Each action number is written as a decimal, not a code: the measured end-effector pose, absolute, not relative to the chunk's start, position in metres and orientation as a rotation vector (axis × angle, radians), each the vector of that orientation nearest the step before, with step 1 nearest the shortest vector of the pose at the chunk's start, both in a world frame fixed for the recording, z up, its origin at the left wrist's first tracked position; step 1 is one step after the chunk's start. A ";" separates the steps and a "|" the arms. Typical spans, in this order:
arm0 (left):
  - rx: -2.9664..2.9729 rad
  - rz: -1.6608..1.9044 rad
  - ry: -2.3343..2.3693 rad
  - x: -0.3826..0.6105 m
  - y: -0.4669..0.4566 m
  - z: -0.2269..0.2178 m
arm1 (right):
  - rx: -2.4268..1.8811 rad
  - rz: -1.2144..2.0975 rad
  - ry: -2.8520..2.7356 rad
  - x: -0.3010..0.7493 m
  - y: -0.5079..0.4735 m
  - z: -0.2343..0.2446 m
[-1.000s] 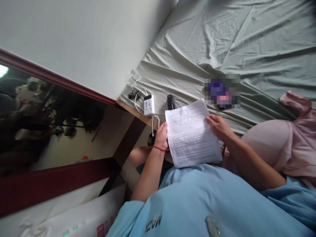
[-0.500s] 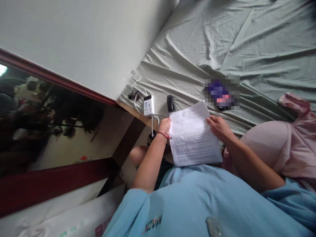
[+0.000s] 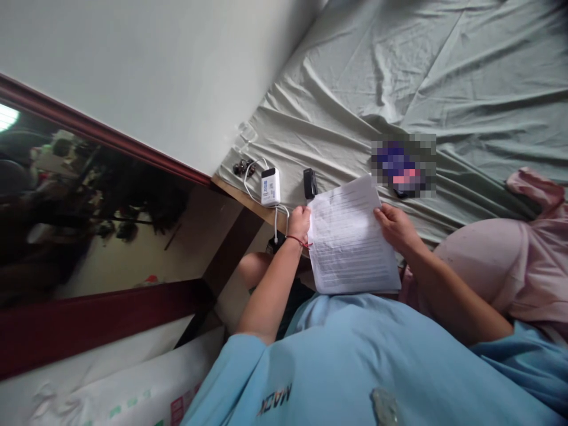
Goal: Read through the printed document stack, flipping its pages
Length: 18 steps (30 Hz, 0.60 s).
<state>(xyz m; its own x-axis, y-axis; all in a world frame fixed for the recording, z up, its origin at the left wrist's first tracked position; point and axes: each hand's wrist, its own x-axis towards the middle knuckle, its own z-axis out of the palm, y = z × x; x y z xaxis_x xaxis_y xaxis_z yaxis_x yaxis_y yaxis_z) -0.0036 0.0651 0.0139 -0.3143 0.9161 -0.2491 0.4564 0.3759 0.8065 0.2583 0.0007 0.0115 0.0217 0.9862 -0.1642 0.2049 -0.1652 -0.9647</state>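
Observation:
Lines of print cover the white sheets of paper [image 3: 352,242], which are held up in front of my blue shirt. My left hand [image 3: 300,223], with a red cord at the wrist, is closed on their left edge. On the upper right edge, my right hand [image 3: 394,226] pinches them between thumb and fingers. Just beyond the top left corner of the paper lies a small black case-like object [image 3: 309,183]. A white power bank [image 3: 270,186] with a white cable sits left of it. To the right, a phone-like object [image 3: 399,168] is blurred by pixels.
A wrinkled pale green sheet [image 3: 337,112] covers the bed. Dark beads [image 3: 243,168] lie by the white wall [image 3: 146,71]. A dark red framed mirror [image 3: 110,231] stands at left, above white sacks [image 3: 146,373]. Pink cloth [image 3: 483,251] bunches beside my right arm.
The view has shifted slightly, so most things sit a little further right in the picture. Both hands keep hold of the paper, whose tilt has hardly changed.

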 end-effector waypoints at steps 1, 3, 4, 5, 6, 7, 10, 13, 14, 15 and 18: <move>1.233 0.796 1.951 -0.003 0.064 0.015 | -1.506 1.202 -1.292 0.259 0.001 0.011; 1.369 0.756 2.016 -0.002 0.061 0.021 | -1.539 1.169 -1.321 0.260 0.001 0.011; 1.464 0.744 2.048 -0.002 0.060 0.025 | -1.552 1.158 -1.334 0.260 0.001 0.011; 1.581 0.735 2.075 -0.002 0.058 0.030 | -1.563 1.149 -1.344 0.261 0.002 0.011; 1.713 0.733 2.089 -0.003 0.057 0.035 | -1.570 1.142 -1.351 0.261 0.002 0.011; 1.856 0.732 2.072 -0.003 0.055 0.040 | -1.573 1.140 -1.357 0.262 0.002 0.011; 2.196 0.723 1.904 -0.005 0.055 0.050 | -1.579 1.137 -1.368 0.262 0.002 0.012; 2.300 0.606 1.783 -0.006 0.059 0.052 | -1.580 1.138 -1.383 0.263 0.003 0.012; 2.304 0.552 1.766 -0.007 0.061 0.051 | -1.578 1.140 -1.387 0.263 0.003 0.012; 2.308 0.506 1.756 -0.008 0.063 0.051 | -1.576 1.142 -1.391 0.263 0.003 0.013; 2.342 0.419 1.736 -0.011 0.068 0.052 | -1.569 1.146 -1.393 0.263 0.003 0.013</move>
